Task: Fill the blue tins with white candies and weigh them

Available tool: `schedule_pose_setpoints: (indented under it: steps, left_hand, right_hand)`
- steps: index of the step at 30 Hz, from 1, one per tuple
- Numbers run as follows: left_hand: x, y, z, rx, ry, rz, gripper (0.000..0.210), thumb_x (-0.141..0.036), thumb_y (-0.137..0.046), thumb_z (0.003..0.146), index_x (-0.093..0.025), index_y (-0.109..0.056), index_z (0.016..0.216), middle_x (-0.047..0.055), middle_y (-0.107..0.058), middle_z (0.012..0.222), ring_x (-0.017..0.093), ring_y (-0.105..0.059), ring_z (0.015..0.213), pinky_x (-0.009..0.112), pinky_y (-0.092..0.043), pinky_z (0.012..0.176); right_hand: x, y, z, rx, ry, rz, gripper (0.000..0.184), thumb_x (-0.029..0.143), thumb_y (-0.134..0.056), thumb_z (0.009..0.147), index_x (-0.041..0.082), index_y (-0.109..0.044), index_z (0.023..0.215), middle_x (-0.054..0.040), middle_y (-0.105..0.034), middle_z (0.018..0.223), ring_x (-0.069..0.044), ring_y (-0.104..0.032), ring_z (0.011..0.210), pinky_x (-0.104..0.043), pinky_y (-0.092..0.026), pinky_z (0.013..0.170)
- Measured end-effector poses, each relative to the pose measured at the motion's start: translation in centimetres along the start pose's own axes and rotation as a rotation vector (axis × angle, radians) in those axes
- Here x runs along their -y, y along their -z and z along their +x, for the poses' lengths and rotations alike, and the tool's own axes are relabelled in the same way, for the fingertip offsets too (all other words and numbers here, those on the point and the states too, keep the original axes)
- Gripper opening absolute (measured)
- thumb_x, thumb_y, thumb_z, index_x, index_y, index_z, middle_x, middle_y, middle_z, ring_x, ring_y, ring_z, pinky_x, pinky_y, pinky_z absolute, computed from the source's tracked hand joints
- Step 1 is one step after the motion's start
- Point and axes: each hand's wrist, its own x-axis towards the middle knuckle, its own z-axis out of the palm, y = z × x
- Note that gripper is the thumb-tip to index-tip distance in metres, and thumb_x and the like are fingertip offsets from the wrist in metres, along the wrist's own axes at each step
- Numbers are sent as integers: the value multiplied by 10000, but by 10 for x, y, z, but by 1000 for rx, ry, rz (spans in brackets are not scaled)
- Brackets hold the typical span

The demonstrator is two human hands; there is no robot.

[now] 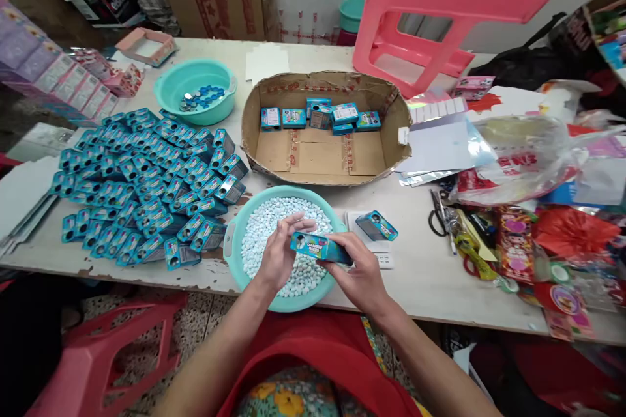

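My right hand [360,275] grips a small blue candy box [313,247] lying on its side, thumb below and fingers over its right end. At the box's left end is my left hand [278,254], palm turned inward and fingers stretched out; whether it touches the box I cannot tell. Both hands are above a turquoise basin [233,249] filled with small pale candies [267,215]. To the right of the basin, another blue candy box [377,226] lies on a white stack.
Many blue boxes [147,182] crowd the table's left side. Behind the basin stands a cardboard tray [317,166] with several boxes inside. A second turquoise basin [163,94] holds blue and silvery discs. Scissors [437,215], plastic bags and a pink stool [372,26] are on the right.
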Motion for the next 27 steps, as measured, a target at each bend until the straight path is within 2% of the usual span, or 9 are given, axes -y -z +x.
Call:
schedule_pose_setpoints:
  steps: [2,4,8,11,14,18,20,24,27]
  left_hand:
    - [4,3,1,-86,28,-133,482,-554,-468,842,-140,-631,1028,127,-652,1016,230,-599,985,382,-451,888]
    - [7,7,3,-138,27,-187,377,-471,-544,825,-131,-658,941,114,-659,986,215,-600,977,355,-447,896]
    - [10,20,1,-117,33,-187,253,-331,-620,786,-147,-672,952,91,-649,1021,191,-583,1006,308,-442,887]
    - [6,30,-3,-81,67,37,299,-296,-683,729,-149,-672,989,80,-652,983,161,-596,888,265,-460,787]
    - [2,38,-4,-112,69,284,320,-260,-716,669,-148,-679,966,60,-660,897,148,-599,779,248,-469,688]
    - [-1,45,-1,-93,-51,595,194,-208,-670,662,-173,-705,850,40,-682,802,166,-620,733,277,-491,686]
    - [-1,49,1,-119,-142,732,175,-174,-624,679,-201,-714,826,31,-690,785,169,-626,724,287,-496,698]
    - [0,58,1,-227,-223,812,152,-165,-612,679,-219,-709,782,27,-693,795,188,-630,767,320,-489,767]
    - [-3,61,-1,-222,-245,783,135,-238,-645,699,-220,-715,813,50,-694,910,224,-609,928,359,-454,870]
  right_hand:
    - [-1,-7,1,-2,15,-30,329,247,-669,771,270,-578,1086,-46,-624,1003,-243,-584,958,-377,-471,833]
    - [-7,-13,1,2,4,-52,324,238,-676,760,263,-582,1068,-42,-624,978,-240,-589,933,-371,-474,812]
    - [-17,-19,0,16,-21,-61,319,259,-683,752,249,-581,1054,-44,-620,969,-239,-589,919,-366,-473,798]
    - [-18,-20,-1,11,-27,-82,321,278,-673,756,250,-582,1063,-49,-620,974,-246,-587,925,-372,-473,797]
    - [-14,-21,-1,27,-1,-96,326,263,-666,760,258,-583,1075,-49,-623,989,-250,-584,946,-379,-471,812]
    - [-11,-25,-5,47,32,-83,302,227,-651,767,259,-586,1060,-45,-623,988,-244,-582,944,-377,-468,812]
    - [-13,-28,-7,36,26,-77,301,218,-654,765,256,-583,1055,-43,-620,984,-238,-582,940,-370,-465,813]
    - [-17,-29,-12,-12,-14,-64,315,227,-670,756,245,-574,1056,-41,-612,981,-236,-580,939,-366,-462,817]
    - [-17,-26,-15,-28,-36,-46,314,248,-672,760,247,-574,1058,-40,-607,982,-237,-576,941,-369,-463,814]
